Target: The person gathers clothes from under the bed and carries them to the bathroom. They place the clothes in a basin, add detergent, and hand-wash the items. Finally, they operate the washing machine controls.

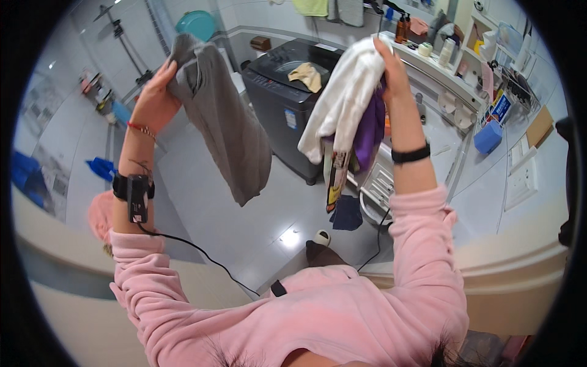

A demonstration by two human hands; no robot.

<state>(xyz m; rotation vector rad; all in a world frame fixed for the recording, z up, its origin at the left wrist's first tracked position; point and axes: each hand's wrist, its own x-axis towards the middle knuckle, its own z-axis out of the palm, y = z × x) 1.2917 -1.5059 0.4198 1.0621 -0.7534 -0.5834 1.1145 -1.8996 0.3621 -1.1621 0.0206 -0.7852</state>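
Note:
Raised at the left, my left hand (158, 98) grips a grey knit garment (224, 124) that hangs down in folds. My right hand (395, 69) is up on the other side, clutching a bundle of clothes. A white garment (346, 91) drapes at the front of that bundle, and a purple cloth (370, 130) shows behind it. Below them dangles a printed cloth (337, 176) with yellow and dark patches. The bundle hides how its pieces are joined or layered. Between the two garments, farther off, stands a dark top-loading washing machine (279, 110), with a beige cloth (306, 76) on its lid.
A vanity counter (440, 133) with a basin runs along the right, below a shelf of bottles (445, 52). A dark blue cloth (347, 213) is low by the cabinet. A teal basin (196, 25) stands at the back. A door frame (509, 270) is close on my right.

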